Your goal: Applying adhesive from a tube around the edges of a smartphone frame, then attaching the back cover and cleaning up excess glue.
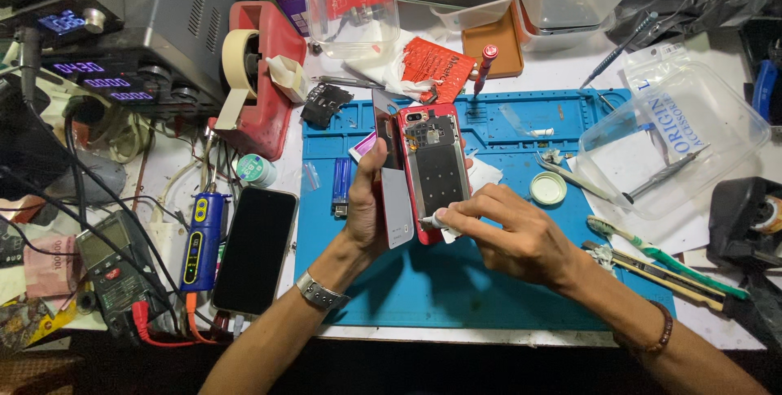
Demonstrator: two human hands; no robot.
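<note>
Above the blue work mat (456, 281), near its middle, an opened red phone (436, 171) is held upright-tilted with its back cover off, so the dark battery and the small circuit board at its top end lie bare. It looks light and stiff but delicate: the exposed board and thin frame would not stand squeezing or twisting, and the smooth red edges seem slippery, so the long side rails are the safest place to grip, away from the open inside. A thin grey panel (393, 199), probably the loosened screen or cover, stands hinged open along the phone's left edge and looks easily bent or cracked. The left hand (366, 204) is closed around that left side, thumb along the edge, fingers behind, carrying both the phone and the panel. The right hand (509, 232) comes in from the right, its fingers pinched shut on a small white tube or nozzle (437, 220) whose tip touches the phone's lower right edge. Outward on the mat lie a blue lighter (341, 186) just left of the phone, a small white cap (548, 188) and tweezers (570, 177) to the right. Beyond the mat, on the tabletop (521, 334), a second dark phone (255, 248) lies flat to the left beside a blue tester (201, 240), a red tape dispenser (261, 77) sits further up, and a green toothbrush (660, 252) lies to the right under a clear plastic box (676, 142).
</note>
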